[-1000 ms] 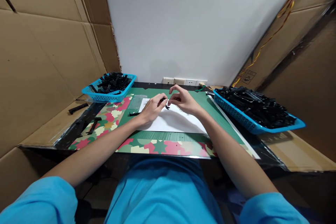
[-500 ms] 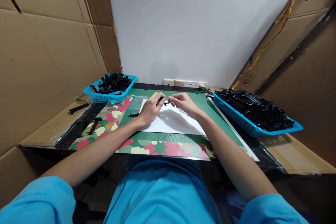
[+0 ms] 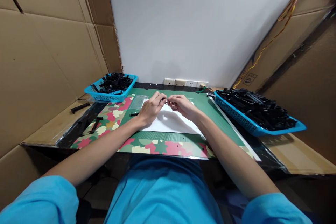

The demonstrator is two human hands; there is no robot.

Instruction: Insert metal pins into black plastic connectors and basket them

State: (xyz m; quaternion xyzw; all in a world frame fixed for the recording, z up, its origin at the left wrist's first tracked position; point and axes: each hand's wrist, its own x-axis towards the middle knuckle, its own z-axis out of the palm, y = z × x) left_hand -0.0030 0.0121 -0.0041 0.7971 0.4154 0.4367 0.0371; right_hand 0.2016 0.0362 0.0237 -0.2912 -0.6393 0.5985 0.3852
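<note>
Black piece pokes from the left grip toward the right hand.

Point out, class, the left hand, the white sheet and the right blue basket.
Left hand [image 3: 151,109], head view: its back.
White sheet [image 3: 169,124], head view: bare front part.
Right blue basket [image 3: 233,115], head view: mesh side wall.

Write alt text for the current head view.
A person's left hand holds a small black piece, the right hand close beside it, over a white sheet on a green mat. The left blue basket and right blue basket are heaped with black parts.
</note>
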